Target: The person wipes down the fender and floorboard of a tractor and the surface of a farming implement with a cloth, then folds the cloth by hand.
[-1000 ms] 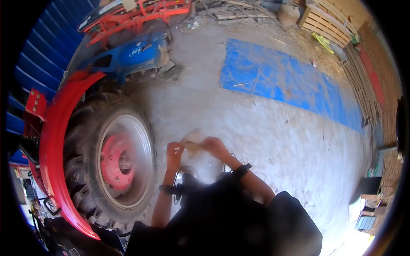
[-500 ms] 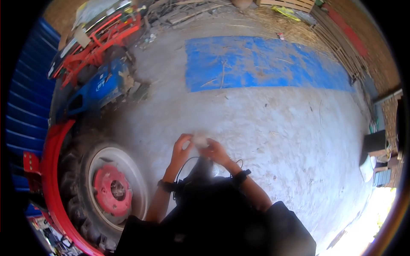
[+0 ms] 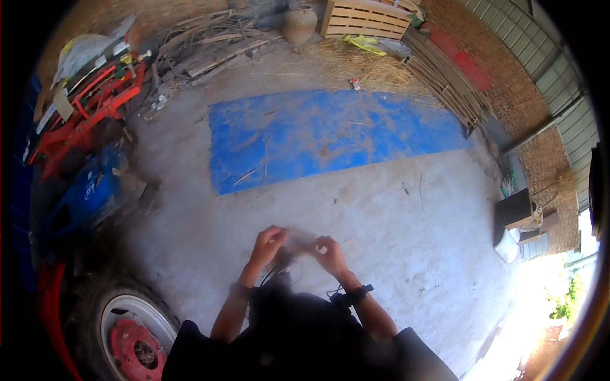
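My left hand point(image 3: 268, 246) is raised in front of my chest, thumb and fingers curled together in a pinch. Opposite it, my right hand point(image 3: 330, 255) is closed the same way, its thumb and forefinger forming a small ring. Between the two hands is a blurred greyish-brown thing point(image 3: 298, 240), which seems to reach from one set of fingertips to the other. Its kind cannot be made out. Dark bands circle both wrists, and thin black cables hang near them.
A blue sheet point(image 3: 337, 136) lies on the concrete floor point(image 3: 381, 216) ahead. To the left are a tractor wheel point(image 3: 136, 336) and red machinery point(image 3: 95, 105). Sticks point(image 3: 216, 38), a clay pot point(image 3: 298, 25), a wooden crate point(image 3: 365, 19) and straw point(image 3: 343, 60) line the back.
My view has tilted up and turned, so the blue sheet sits lower and further left. My hands have moved apart, and the pale thing between them now looks darker and more smeared.
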A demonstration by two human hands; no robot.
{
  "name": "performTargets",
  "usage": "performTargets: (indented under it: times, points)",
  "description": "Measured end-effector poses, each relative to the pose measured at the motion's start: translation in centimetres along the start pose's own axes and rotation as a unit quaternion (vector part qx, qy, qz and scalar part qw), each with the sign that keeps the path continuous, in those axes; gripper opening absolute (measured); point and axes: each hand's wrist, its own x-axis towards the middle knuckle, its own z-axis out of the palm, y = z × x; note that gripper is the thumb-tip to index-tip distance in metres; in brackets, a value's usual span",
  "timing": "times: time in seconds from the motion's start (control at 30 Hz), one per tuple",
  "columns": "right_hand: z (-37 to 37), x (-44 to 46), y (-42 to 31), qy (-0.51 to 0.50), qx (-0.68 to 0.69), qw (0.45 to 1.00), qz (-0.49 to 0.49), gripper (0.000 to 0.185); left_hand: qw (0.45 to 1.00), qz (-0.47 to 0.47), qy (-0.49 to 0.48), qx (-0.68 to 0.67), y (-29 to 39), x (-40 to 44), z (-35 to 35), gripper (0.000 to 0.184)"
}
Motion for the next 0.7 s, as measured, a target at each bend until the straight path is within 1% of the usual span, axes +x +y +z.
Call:
performTargets:
  times: [0.03,0.1,0.13,0.17,0.2,0.23,0.27,0.3,0.33,0.37,0.4,0.43,0.5,0.53,0.57,0.63,0.67,0.7]
  points:
    - [-0.9,0.9,0.6,0.004,-0.006,1.0,0.002,0.027,1.0,0.004,-0.005,-0.003,0.2,1.7,0.9,0.023]
    - [-2.8,2.9,1.2,-0.016,-0.003,0.997,0.077,0.026,1.0,0.018,-0.002,0.0,-0.4,5.0,2.6,0.023]
    - [-3.7,3.8,1.6,-0.009,-0.007,0.997,0.08,0.026,1.0,0.026,0.008,0.005,-0.8,6.6,3.5,0.023]
    - [-4.4,4.6,1.5,-0.001,-0.016,0.993,0.116,0.026,1.0,0.026,0.001,0.004,0.1,7.8,4.8,0.023]
    - [-5.0,5.3,1.6,0.007,-0.023,0.988,0.153,0.026,0.997,0.056,0.04,0.043,1.7,8.5,6.1,0.023]
    - [-5.4,5.9,1.8,0.012,-0.022,0.987,0.156,0.026,0.989,0.087,0.08,0.084,3.0,9.4,7.2,0.024]
    - [-5.7,6.7,2.0,0.033,-0.015,0.988,0.148,0.023,0.989,0.071,0.065,0.11,3.2,10.5,7.9,0.028]
    - [-6.1,7.7,2.3,0.054,-0.008,0.989,0.139,0.021,0.989,0.073,0.06,0.115,3.4,11.7,8.6,0.028]
    - [-6.4,8.7,2.6,0.058,-0.004,0.989,0.139,0.021,0.973,0.136,0.04,0.184,3.4,12.5,9.1,0.028]
    - [-6.9,9.6,2.9,0.049,0.024,0.984,0.168,0.023,0.948,0.195,0.021,0.252,3.3,13.3,9.7,0.029]
    - [-7.4,10.6,3.5,0.038,0.052,0.978,0.196,0.024,0.947,0.194,0.019,0.256,3.2,14.2,10.4,0.029]
    - [-7.8,11.6,4.3,0.038,0.057,0.978,0.197,0.024,0.949,0.189,0.005,0.252,3.0,15.3,11.2,0.031]
    - [-8.7,13.9,6.3,-0.02,0.056,0.986,0.155,0.024,0.954,0.175,-0.016,0.244,2.4,17.7,12.7,0.035]
    - [-8.1,15.0,9.3,-0.023,0.137,0.99,0.029,0.025,0.959,0.138,-0.022,0.245,2.2,19.2,13.4,0.034]
    - [-8.2,16.0,10.4,-0.026,0.142,0.989,0.026,0.025,0.958,0.137,-0.018,0.251,1.6,20.2,13.6,0.034]
    - [-9.0,19.2,12.6,-0.027,0.164,0.981,0.096,0.021,0.958,0.1,-0.019,0.269,0.0,23.7,14.2,0.031]
    - [-9.7,20.9,13.5,-0.014,0.259,0.963,0.075,0.017,0.956,0.1,-0.017,0.275,-0.2,26.0,14.7,0.031]
    - [-11.1,22.1,14.5,-0.017,0.266,0.961,0.076,0.017,0.961,0.085,-0.033,0.262,-0.4,27.9,15.2,0.03]
